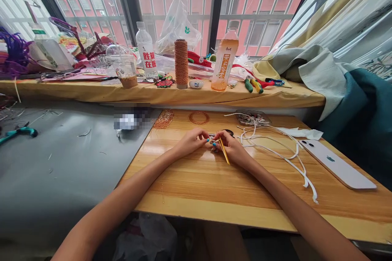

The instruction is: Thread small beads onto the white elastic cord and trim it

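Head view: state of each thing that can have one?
left hand, fingertips pinched, item too small to tell
right hand, shut on yellow stick
phone, face down on table
water bottle, upright, capped
orange drink bottle, upright, capped
plastic cup, lidded, nearly empty
thread spool, upright

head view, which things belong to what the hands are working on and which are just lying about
In hand: yellow stick in right hand, left hand pinching beside it; copper wire coil just behind, probably.
Lying about: phone, white strips, orange drink bottle, water bottle, pliers.
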`<action>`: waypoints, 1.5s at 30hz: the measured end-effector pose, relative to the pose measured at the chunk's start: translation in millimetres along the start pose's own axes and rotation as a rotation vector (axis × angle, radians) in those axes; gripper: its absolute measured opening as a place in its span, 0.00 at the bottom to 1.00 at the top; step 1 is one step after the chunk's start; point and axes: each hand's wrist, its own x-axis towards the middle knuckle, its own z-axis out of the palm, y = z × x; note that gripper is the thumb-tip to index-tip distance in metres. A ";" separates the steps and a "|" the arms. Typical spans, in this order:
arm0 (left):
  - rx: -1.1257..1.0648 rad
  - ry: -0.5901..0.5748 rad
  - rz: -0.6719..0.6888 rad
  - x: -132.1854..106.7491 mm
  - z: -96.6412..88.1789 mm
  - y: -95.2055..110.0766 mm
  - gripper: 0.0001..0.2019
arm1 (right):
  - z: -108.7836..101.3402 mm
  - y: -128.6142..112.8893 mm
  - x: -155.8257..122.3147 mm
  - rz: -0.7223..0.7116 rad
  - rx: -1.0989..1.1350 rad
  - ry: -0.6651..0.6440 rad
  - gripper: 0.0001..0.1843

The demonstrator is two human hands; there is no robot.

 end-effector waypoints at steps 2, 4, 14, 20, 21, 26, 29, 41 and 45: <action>0.006 -0.014 0.011 -0.2 -0.2 0.0 0.07 | -0.8 -1.5 -0.6 -0.020 0.004 0.026 0.09; 0.007 -0.022 0.015 -0.2 -0.8 1.1 0.08 | -0.9 -4.6 -2.1 -0.047 -0.016 0.052 0.08; 0.193 0.067 0.253 -4.4 3.1 -5.1 0.09 | -2.1 -6.0 0.3 -0.052 0.117 0.068 0.10; 0.217 0.133 0.282 -3.7 6.9 -8.9 0.08 | -0.5 -7.4 0.5 -0.060 0.145 0.071 0.11; 0.217 0.134 0.288 -3.7 7.1 -9.1 0.07 | -0.3 -7.8 0.3 -0.059 0.142 0.072 0.11; 0.206 0.140 0.311 -3.6 7.8 -9.6 0.07 | -0.3 -8.8 -0.3 -0.066 0.138 0.072 0.10; 0.208 0.141 0.321 -3.1 7.9 -9.5 0.06 | -0.3 -8.6 -0.4 -0.062 0.152 0.076 0.10; 0.211 0.159 0.339 -3.3 7.5 -7.8 0.06 | -0.1 -7.8 0.6 -0.062 0.153 0.075 0.11; 0.172 0.118 0.235 -3.6 3.0 -0.9 0.08 | -1.1 -5.5 0.5 -0.070 0.124 0.115 0.10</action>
